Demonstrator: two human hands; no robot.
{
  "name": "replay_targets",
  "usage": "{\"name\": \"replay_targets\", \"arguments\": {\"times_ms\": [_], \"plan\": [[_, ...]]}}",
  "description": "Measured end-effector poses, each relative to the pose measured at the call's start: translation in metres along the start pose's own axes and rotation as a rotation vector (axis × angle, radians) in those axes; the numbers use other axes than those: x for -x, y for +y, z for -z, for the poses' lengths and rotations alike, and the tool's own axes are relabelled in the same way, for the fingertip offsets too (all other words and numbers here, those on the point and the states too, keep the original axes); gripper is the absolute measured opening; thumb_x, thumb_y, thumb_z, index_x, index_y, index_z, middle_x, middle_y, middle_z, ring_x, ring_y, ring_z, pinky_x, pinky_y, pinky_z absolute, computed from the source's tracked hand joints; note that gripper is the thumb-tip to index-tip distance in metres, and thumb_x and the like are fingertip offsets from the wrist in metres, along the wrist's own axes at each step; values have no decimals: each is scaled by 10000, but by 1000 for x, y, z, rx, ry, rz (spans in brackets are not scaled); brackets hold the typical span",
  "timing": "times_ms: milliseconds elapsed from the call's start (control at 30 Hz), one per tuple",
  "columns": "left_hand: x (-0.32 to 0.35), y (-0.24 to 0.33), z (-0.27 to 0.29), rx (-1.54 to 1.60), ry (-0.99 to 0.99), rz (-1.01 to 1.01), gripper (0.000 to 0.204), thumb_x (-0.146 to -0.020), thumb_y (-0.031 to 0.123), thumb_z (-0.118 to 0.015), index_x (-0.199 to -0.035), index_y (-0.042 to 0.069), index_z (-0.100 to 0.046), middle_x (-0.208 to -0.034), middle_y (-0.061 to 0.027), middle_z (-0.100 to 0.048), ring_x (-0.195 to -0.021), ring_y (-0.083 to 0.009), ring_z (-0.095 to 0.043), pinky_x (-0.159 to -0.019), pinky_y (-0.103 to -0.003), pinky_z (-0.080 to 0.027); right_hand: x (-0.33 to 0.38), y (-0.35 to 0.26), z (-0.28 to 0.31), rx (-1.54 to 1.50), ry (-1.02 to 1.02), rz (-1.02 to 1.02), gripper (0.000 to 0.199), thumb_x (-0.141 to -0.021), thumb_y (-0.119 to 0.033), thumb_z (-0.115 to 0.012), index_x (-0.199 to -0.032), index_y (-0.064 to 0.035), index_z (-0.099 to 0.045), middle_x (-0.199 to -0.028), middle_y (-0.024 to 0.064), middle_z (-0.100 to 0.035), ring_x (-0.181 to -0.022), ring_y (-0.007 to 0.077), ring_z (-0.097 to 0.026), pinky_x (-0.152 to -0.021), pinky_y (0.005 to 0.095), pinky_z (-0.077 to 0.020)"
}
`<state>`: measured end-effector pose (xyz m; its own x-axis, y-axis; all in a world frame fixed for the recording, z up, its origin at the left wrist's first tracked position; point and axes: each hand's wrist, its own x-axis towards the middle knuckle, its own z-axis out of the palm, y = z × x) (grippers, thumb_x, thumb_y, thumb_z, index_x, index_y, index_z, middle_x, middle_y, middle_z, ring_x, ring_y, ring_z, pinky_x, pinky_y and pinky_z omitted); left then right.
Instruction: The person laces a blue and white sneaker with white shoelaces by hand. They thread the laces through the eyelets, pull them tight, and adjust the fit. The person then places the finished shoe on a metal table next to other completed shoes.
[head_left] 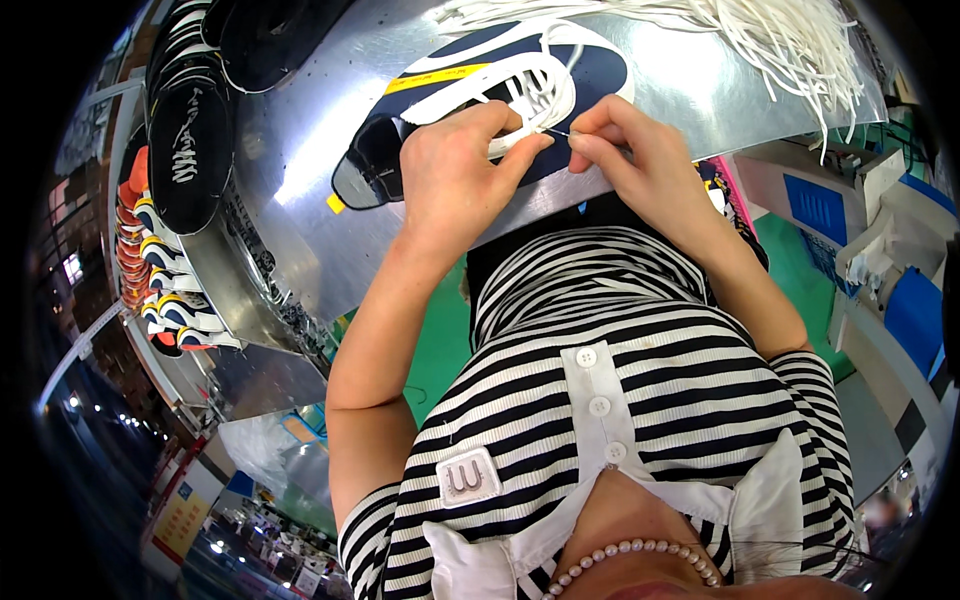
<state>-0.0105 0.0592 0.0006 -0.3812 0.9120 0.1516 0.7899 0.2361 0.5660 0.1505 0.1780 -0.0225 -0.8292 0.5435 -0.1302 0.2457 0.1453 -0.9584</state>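
A navy and white shoe upper (455,72) with a yellow strip lies on the metal table in front of me. White shoelace (560,90) loops over its eyelets. My left hand (458,172) rests on the upper's near side, its thumb and index finger closed around the lace beside the eyelet row. To the right, my right hand (635,155) pinches the thin end of the lace between thumb and fingertips. A short length of lace stretches between the two hands. My left fingers hide part of the upper's opening.
Many loose white shoelaces (760,40) are heaped at the table's far right, some hanging over its edge. Black shoes (190,140) stand at the left, above a row of white, navy and orange shoe pieces (175,285). Boxes (810,185) sit at the right beside the metal table (310,240).
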Motion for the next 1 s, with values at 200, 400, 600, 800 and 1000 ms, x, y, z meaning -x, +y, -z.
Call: {"name": "replay_targets", "arguments": {"times_ms": [200, 400, 600, 800, 1000], "plan": [[15, 1, -4, 14, 39, -129, 198, -790, 175, -780, -851, 19, -675, -767, -118, -676, -646, -281, -651, -582, -334, -493, -6, -5, -26, -112, 38, -68, 177, -940, -149, -627, -1025, -11, -558, -795, 73, -680, -726, 116, -649, -651, 249, -486], [33, -5, 4, -192, 136, -262, 144, -752, 130, -795, -796, 74, -670, -662, -60, -609, -570, -235, -578, -530, -329, -429, 1, -4, 47, 347, 48, 67, 237, -839, -199, -732, -1006, -61, -637, -747, 44, -686, -602, 128, -614, -567, 280, -484], [33, 2, 3, -233, 187, -347, 153, -731, 94, -784, -814, 72, -657, -650, -54, -577, -574, -231, -574, -528, -332, -418, -19, -44, -4, 615, -70, 611, 122, -846, -84, -618, -965, -75, -640, -726, 114, -658, -608, 269, -636, -519, 354, -475], [39, -4, 4, -231, 164, -365, 147, -748, 88, -776, -833, 72, -657, -648, -49, -574, -572, -220, -562, -531, -327, -413, -41, -38, -7, 554, -250, 294, 122, -814, -129, -660, -927, -85, -670, -754, 89, -679, -734, 288, -665, -650, 399, -507], [33, -6, 2, -95, 100, -338, 162, -752, 104, -782, -836, 55, -652, -643, -70, -577, -560, -242, -568, -524, -349, -430, -63, -42, 13, 174, -131, 160, 176, -833, -144, -728, -979, -53, -689, -845, 45, -708, -790, 149, -675, -732, 282, -523]]}}
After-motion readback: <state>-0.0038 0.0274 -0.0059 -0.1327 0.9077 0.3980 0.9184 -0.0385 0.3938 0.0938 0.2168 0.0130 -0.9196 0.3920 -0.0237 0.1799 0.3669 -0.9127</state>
